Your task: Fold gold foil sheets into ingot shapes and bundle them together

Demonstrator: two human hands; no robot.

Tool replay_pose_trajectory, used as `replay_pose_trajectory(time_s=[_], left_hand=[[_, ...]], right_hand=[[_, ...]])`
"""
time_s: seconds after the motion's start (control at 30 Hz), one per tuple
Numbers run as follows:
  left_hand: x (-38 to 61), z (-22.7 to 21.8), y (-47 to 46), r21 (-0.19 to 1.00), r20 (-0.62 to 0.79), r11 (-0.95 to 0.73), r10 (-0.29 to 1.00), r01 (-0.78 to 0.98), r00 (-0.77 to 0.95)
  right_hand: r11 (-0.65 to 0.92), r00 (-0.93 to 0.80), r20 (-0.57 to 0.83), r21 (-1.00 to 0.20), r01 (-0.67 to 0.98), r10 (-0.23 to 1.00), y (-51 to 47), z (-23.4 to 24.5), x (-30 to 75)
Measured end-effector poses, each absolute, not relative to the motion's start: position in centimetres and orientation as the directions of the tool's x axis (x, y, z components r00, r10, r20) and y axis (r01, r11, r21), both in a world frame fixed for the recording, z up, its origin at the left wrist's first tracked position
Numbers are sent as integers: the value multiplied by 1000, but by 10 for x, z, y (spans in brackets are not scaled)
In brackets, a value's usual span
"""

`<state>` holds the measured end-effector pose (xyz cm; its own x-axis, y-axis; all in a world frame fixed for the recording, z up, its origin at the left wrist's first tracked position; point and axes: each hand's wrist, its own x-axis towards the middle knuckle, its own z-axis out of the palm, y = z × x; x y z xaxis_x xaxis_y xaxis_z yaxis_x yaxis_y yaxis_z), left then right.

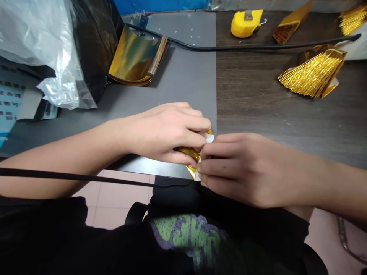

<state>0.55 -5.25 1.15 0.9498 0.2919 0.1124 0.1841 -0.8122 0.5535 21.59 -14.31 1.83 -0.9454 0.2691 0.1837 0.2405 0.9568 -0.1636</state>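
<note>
Both my hands meet at the near edge of the table over a small folded piece of gold foil paper (191,153). My left hand (169,131) curls its fingers over the paper from the left and pinches it. From the right, my right hand (243,168) pinches the same piece with bent fingers pressed together. Most of the paper is hidden between the fingers; only a gold corner and a white underside show.
A stack of gold foil sheets (134,57) lies at the back left beside plastic bags (43,49). Fanned piles of folded gold pieces (314,72) sit at the right. A yellow tape measure (246,23) and a black cable (243,47) lie at the far side.
</note>
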Motion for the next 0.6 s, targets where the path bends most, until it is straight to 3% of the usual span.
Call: replay_pose_trajectory(time_s=[0.1, 0.43, 0.6], left_hand=[[8, 17, -52, 480, 37, -875, 96, 67, 995], [7, 13, -50, 568, 100, -799, 305, 198, 947], [5, 14, -49, 430, 80, -885, 233, 177, 969]], right_hand=[[934, -929, 185, -229, 275, 319, -141, 19, 216], [853, -868, 187, -365, 374, 461, -135, 12, 218], [791, -834, 183, -470, 391, 520, -134, 11, 216]])
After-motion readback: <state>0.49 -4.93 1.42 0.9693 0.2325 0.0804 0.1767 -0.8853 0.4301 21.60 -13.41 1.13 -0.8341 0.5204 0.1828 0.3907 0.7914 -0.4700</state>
